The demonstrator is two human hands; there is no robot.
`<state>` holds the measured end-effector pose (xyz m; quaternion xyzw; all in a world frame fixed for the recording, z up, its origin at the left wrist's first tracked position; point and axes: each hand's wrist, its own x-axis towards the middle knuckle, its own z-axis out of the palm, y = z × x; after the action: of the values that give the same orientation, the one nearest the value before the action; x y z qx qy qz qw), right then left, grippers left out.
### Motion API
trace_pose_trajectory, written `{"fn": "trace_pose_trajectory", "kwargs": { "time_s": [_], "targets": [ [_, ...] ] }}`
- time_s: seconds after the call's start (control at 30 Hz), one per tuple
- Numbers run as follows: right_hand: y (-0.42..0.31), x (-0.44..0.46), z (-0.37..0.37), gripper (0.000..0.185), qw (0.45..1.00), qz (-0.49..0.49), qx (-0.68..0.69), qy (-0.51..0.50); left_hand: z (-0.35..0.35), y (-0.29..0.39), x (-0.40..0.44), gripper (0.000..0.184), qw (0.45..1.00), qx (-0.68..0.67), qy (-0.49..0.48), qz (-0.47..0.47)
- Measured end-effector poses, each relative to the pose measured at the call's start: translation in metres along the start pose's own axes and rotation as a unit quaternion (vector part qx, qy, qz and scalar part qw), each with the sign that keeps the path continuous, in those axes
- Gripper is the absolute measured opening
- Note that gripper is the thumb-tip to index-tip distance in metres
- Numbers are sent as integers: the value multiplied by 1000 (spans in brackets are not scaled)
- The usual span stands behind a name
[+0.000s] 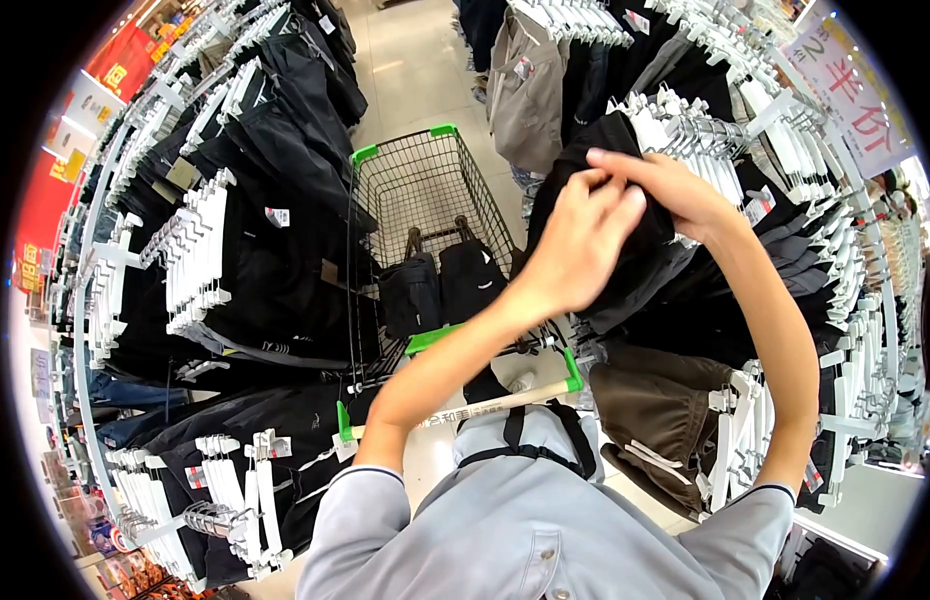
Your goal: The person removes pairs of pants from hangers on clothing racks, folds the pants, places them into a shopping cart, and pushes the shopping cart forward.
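My two hands meet over the rack on the right, in front of a black garment [653, 232], probably trousers. My right hand [677, 192] reaches across its upper part, fingers pointing left and seemingly closed on the cloth. Crossing from the left, my left hand [588, 235] has bent fingers just under the right fingertips. It is slightly blurred, and whether it grips the cloth cannot be made out. White clip hangers [690, 140] crowd together beyond my right wrist. Below my left forearm stands a wire shopping cart [370, 215] with green corners, dark bags [472, 275] inside.
Racks of dark trousers [295, 100] line the left side. Beige trousers [525, 95] hang ahead on the right, brown shorts [650, 410] nearer me. The cart handle [465, 410] is close to my waist. A tiled aisle [400, 60] runs forward. A sale sign [850, 95] hangs at upper right.
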<state>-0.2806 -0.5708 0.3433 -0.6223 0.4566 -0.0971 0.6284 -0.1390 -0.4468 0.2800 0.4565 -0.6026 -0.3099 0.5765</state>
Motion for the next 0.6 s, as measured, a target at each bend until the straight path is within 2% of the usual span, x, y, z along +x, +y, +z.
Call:
{"fn": "trace_pose_trajectory", "kwargs": {
  "time_s": [0.07, 0.1, 0.13, 0.17, 0.2, 0.27, 0.33, 0.4, 0.47, 0.5, 0.53, 0.57, 0.6],
  "targets": [
    [4, 4, 3, 85, 997, 31, -16, 67, 12, 4, -15, 59, 999, 14, 24, 18],
    [6, 6, 6, 89, 993, 29, -36, 111, 9, 2, -19, 59, 999, -33, -1, -21],
    [7, 2, 5, 76, 989, 25, -39, 140, 1, 0, -23, 59, 995, -78, -28, -60],
    [-3, -6, 2, 67, 996, 20, -21, 90, -4, -18, -26, 58, 978, -203, -30, -23],
    [-7, -11, 0, 59, 999, 14, -2, 38, -8, -32, -26, 54, 934, -354, -13, -54],
    [-2, -11, -4, 57, 999, 1, 6, 37, -30, -61, -35, 52, 848, -497, 62, -173],
    [-12, -22, -5, 62, 994, -54, -95, 31, -45, -82, -45, 56, 779, -495, 242, -300],
    [-15, -26, -9, 66, 950, -144, -246, 126, -51, -126, -65, 76, 719, -532, 258, -367],
    [-40, -41, 2, 65, 950, -151, -247, 116, -45, -148, -81, 97, 604, -635, 213, -432],
    [-35, -37, -4, 68, 929, -166, -299, 142, -38, -152, -85, 115, 585, -655, 167, -448],
    [-31, -33, -9, 72, 903, -181, -351, 168, -30, -156, -87, 121, 537, -687, 156, -464],
    [-37, -50, 13, 71, 864, -291, -359, 200, -21, -160, -88, 125, 504, -713, 146, -464],
    [-47, -58, 22, 67, 866, -318, -365, 129, -14, -166, -86, 129, 471, -739, 135, -463]
  ]
}}
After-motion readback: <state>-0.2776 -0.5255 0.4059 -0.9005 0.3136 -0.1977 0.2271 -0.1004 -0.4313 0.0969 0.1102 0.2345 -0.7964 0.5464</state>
